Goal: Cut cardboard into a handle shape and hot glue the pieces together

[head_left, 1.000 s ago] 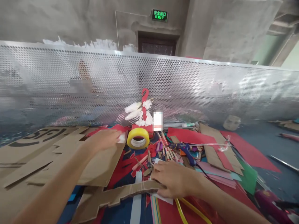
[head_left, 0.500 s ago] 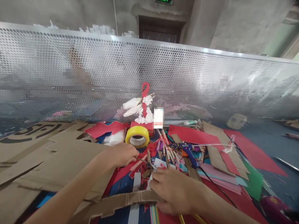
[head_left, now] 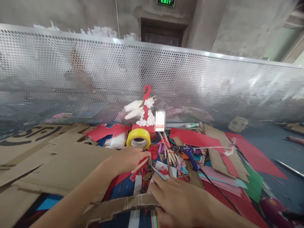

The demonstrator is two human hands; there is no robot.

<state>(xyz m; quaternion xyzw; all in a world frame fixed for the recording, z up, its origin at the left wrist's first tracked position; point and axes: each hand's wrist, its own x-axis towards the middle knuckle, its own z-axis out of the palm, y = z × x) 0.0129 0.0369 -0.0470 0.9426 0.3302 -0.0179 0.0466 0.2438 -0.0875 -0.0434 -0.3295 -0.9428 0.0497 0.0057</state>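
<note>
My left hand (head_left: 129, 160) reaches over the pile of scraps with its fingers stretched out, just in front of a roll of yellow tape (head_left: 138, 138). A small upright cardboard scrap (head_left: 150, 163) stands at its fingertips; whether they touch is unclear. My right hand (head_left: 174, 191) lies palm down and closed, with the grey blades of scissors (head_left: 160, 173) sticking out past its fingers; the handles are hidden beneath the hand. A notched brown cardboard strip (head_left: 123, 205) runs to the left from under this hand.
Large cardboard sheets (head_left: 71, 161) cover the left side. On the right lie a blue glue gun (head_left: 190, 155) with its cord, red paper (head_left: 256, 155) and green paper (head_left: 254, 183). A red-and-white paper craft (head_left: 146, 109) stands before a perforated metal panel (head_left: 106, 76).
My left hand's fingers have stretched out to the right, and the thin brown piece seen at them before no longer shows there. My right hand stays nearly in place.
</note>
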